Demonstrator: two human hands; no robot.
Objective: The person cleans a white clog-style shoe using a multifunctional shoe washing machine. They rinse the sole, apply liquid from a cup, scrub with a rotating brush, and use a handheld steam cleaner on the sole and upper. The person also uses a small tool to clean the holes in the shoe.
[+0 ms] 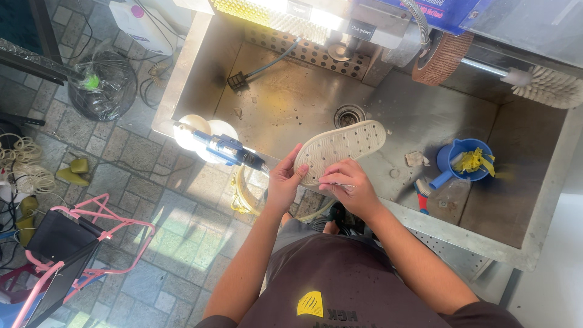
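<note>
My left hand (284,180) grips the heel end of a cream-coloured shoe (341,146), held sole up over the front edge of a steel sink (291,91). The sole is dotted with small holes. My right hand (350,185) pinches a thin metal pick (333,183) whose tip touches the sole near the heel. Both hands are close together above the sink rim.
In the sink lie a blue scoop with yellow cloth (464,161), a small red and blue brush (421,193) and a drain (349,114). A round brush wheel (443,59) and a white bristle brush (549,86) stick out from the machine above. A blue spray gun (228,149) rests on the left rim.
</note>
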